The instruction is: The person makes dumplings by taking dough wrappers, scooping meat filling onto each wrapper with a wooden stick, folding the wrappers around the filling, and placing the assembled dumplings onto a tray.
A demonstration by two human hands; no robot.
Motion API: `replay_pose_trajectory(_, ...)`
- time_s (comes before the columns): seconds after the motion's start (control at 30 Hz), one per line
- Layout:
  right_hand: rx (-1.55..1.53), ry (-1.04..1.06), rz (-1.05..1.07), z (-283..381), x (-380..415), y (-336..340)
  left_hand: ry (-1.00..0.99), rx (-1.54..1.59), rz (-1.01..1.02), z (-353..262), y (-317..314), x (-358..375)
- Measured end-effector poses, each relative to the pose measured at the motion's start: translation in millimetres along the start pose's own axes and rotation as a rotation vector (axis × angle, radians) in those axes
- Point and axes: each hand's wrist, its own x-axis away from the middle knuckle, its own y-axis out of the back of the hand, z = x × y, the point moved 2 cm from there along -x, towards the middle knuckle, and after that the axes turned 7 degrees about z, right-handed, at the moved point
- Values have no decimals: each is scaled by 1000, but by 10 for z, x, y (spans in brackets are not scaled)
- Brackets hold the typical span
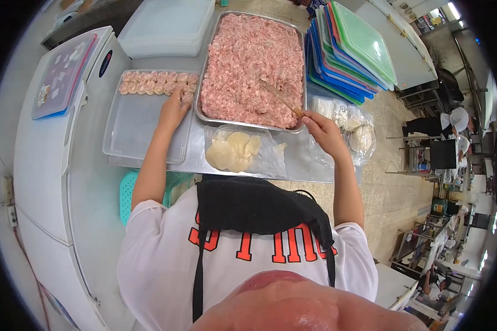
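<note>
In the head view, my left hand (174,110) is at the right end of the dumpling rows, its fingers closed around a meat-filled dumpling (187,97). Rows of similar open-topped dumplings (149,83) line the far end of a clear plastic tray (141,127). My right hand (321,129) grips the handle of a thin spreading stick (281,99), whose far end touches the minced meat (248,60). That meat fills a large metal pan (199,107). Round dough wrappers (232,151) lie on a plastic bag between me and the pan.
Stacked coloured lids (353,49) stand right of the pan, with bagged wrappers (361,132) nearer me. Clear plastic trays (165,27) are stacked at the back left. A white freezer (44,165) stands to the left. Other people (453,121) are far off at right.
</note>
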Motion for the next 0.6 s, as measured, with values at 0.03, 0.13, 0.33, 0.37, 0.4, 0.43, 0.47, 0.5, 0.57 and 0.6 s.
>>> replay_pose_trajectory(0.03,-1,-45,12,-3,12,-9,-1,14,21,-33,20,13)
replay_pose_trajectory(0.13,39,89,-38,-114,-11,-95,-52,3,37,-55,32,43)
replay_pose_trajectory(0.33,422,142,-46,-174,-156,44,-134,-55,6,-171,83,113)
replay_pose_trajectory(0.37,420,133,-57,-249,-245,76,-61,-37,47,-268,152,153)
replay_pose_trajectory(0.4,543,118,-65,-355,-350,81,-70,-36,54,-360,173,195)
replay_pose_trajectory(0.43,665,104,-69,-435,-436,65,-170,-73,-52,-478,197,250)
replay_pose_trajectory(0.47,664,98,-72,-517,-520,29,-269,-109,-160,-600,204,322)
replay_pose_trajectory(0.5,798,64,-89,-574,-608,-25,-271,-108,-158,-743,167,414)
replay_pose_trajectory(0.57,931,29,-106,-625,-653,-178,-383,131,99,-1107,-12,612)
replay_pose_trajectory(0.6,888,88,-145,-610,-619,-278,-456,154,182,-1207,-170,685)
